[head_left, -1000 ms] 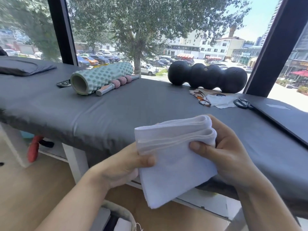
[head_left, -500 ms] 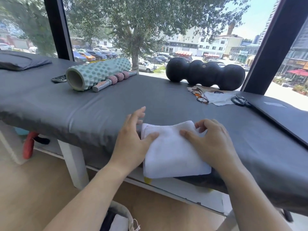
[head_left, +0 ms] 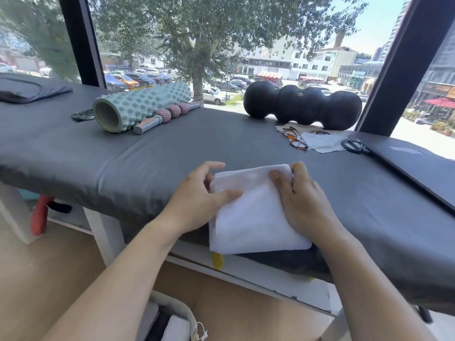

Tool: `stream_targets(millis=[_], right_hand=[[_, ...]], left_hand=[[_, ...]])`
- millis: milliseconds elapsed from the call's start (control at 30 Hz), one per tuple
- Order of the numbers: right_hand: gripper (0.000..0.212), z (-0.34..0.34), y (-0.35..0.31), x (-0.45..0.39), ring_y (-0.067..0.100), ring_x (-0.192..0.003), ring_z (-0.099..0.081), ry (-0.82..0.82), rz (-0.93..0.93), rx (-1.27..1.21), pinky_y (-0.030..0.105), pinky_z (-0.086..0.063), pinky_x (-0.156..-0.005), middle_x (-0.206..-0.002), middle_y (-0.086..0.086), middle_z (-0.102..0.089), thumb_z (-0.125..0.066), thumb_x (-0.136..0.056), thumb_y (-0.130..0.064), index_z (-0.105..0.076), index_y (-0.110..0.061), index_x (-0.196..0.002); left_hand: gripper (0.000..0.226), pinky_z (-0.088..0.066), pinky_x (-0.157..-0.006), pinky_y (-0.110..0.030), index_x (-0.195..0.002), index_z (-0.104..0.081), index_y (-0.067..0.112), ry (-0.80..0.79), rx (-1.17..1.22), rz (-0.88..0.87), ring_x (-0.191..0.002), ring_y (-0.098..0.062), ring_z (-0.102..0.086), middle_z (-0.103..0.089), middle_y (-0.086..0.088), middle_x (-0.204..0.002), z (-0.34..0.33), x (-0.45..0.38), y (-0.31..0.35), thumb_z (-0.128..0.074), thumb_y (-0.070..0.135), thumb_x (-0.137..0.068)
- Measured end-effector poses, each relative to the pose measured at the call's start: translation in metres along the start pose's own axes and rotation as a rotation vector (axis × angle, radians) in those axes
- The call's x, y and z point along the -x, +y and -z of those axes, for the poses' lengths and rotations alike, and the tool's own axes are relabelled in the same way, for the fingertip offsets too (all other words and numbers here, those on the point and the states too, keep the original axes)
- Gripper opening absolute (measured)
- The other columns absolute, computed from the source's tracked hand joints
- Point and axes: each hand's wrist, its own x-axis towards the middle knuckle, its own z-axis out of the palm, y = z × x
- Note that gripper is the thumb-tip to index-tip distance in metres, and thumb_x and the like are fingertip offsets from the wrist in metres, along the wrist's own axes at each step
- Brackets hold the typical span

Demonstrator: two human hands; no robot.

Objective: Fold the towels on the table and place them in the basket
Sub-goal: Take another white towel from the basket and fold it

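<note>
A folded white towel lies on the near edge of the grey padded table, its front part hanging over the edge. My left hand holds the towel's left side, thumb on top and fingers curled at its far left corner. My right hand grips the right side, thumb and fingers pinching the far right corner. Below, at the bottom of the view, the rim of a light basket shows, with something white inside it.
A mint foam roller and a pink massage stick lie at the back left. A black peanut roller stands at the back. Glasses, a cloth, scissors and a dark laptop lie to the right.
The towel was held up in the air, then laid down on the table edge. Both hands have since shifted up to its far corners and now pinch them.
</note>
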Motion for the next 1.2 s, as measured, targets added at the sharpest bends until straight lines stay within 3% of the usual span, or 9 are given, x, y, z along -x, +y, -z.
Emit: stream_targets(millis=[167,300,433,633,733,833,933,1067,1200], right_hand=[[0.034,-0.004,-0.002,-0.008,0.031,-0.094,-0.056,-0.038,-0.042,0.096,0.043,-0.043,-0.077,-0.095,0.001,-0.061,-0.041,-0.101,-0.055,-0.042,-0.021,-0.100],[0.048,-0.004,-0.006,-0.008,0.028,-0.112,-0.057,-0.026,-0.123,0.351,0.040,-0.042,-0.083,-0.121,-0.004,-0.057,-0.042,-0.096,-0.062,-0.050,-0.023,-0.123],[0.058,0.002,-0.008,-0.012,0.021,-0.075,-0.058,-0.135,-0.190,0.421,0.034,-0.039,-0.062,-0.084,-0.001,-0.062,-0.041,-0.089,-0.072,-0.057,-0.017,-0.079],[0.032,0.018,-0.007,0.004,0.020,-0.086,-0.072,-0.153,-0.113,-0.436,0.042,-0.058,-0.078,-0.094,0.003,-0.075,-0.083,-0.081,-0.033,-0.062,-0.016,-0.098],[0.034,0.021,-0.013,0.009,0.019,-0.093,-0.071,0.046,0.203,-0.642,0.038,-0.056,-0.085,-0.100,0.008,-0.076,-0.081,-0.083,-0.013,-0.061,-0.012,-0.110],[0.028,0.030,-0.022,0.009,0.015,-0.110,-0.068,0.149,0.561,-0.597,0.027,-0.052,-0.092,-0.112,0.000,-0.075,-0.075,-0.084,-0.003,-0.064,-0.016,-0.106],[0.033,0.034,-0.005,0.017,0.011,-0.134,-0.053,-0.064,0.545,-0.459,0.026,-0.044,-0.107,-0.125,-0.010,-0.071,-0.071,-0.086,0.008,-0.062,-0.023,-0.095],[0.033,0.029,0.024,0.040,-0.007,-0.134,-0.047,-0.326,0.379,-0.129,0.022,-0.038,-0.110,-0.128,-0.028,-0.065,-0.067,-0.093,0.000,-0.061,-0.031,-0.104],[0.040,0.033,0.023,0.044,-0.013,-0.125,-0.051,-0.209,0.379,0.026,0.018,-0.040,-0.106,-0.126,-0.037,-0.061,-0.074,-0.087,-0.008,-0.065,-0.040,-0.110]], left_hand=[[0.029,-0.045,-0.063,-0.024,-0.111,-0.063,0.030,0.128,-0.022,-0.044,-0.071,-0.013,-0.059,-0.057,0.007,-0.083,-0.004,-0.009,-0.003,-0.077,0.026,-0.086],[0.048,-0.049,-0.091,-0.039,-0.128,-0.057,0.028,0.131,-0.286,0.071,-0.106,-0.021,-0.057,-0.060,0.009,-0.094,-0.003,-0.011,-0.006,-0.071,0.048,-0.086],[0.058,-0.042,-0.099,-0.043,-0.106,-0.066,0.024,0.033,-0.544,0.171,-0.118,-0.023,-0.044,-0.061,0.003,-0.108,0.004,-0.009,0.000,-0.056,0.075,-0.081],[0.047,-0.050,-0.065,-0.026,-0.088,-0.061,0.010,-0.053,0.163,0.016,-0.073,-0.008,-0.067,-0.072,0.008,-0.078,0.004,-0.002,0.001,-0.081,0.051,-0.077],[0.037,-0.049,-0.068,-0.030,-0.087,-0.054,0.022,0.072,0.435,-0.221,-0.075,-0.009,-0.064,-0.071,0.008,-0.081,0.000,-0.001,0.013,-0.083,0.041,-0.073],[0.034,-0.052,-0.094,-0.037,-0.084,-0.049,0.026,0.120,0.336,-0.489,-0.112,-0.009,-0.066,-0.076,0.010,-0.103,0.005,-0.003,0.020,-0.081,0.014,-0.078],[0.039,-0.047,-0.107,-0.034,-0.083,-0.045,0.013,0.029,0.089,-0.509,-0.130,-0.005,-0.057,-0.073,0.016,-0.116,0.012,0.009,0.007,-0.069,-0.017,-0.078],[0.034,-0.050,-0.093,-0.027,-0.087,-0.047,0.018,-0.125,-0.115,-0.361,-0.110,-0.002,-0.066,-0.070,0.023,-0.110,0.014,0.032,-0.015,-0.075,0.001,-0.080],[0.037,-0.048,-0.082,-0.025,-0.111,-0.066,0.039,-0.109,-0.243,-0.467,-0.098,-0.010,-0.060,-0.062,0.017,-0.099,0.014,0.032,-0.015,-0.084,0.033,-0.079]])
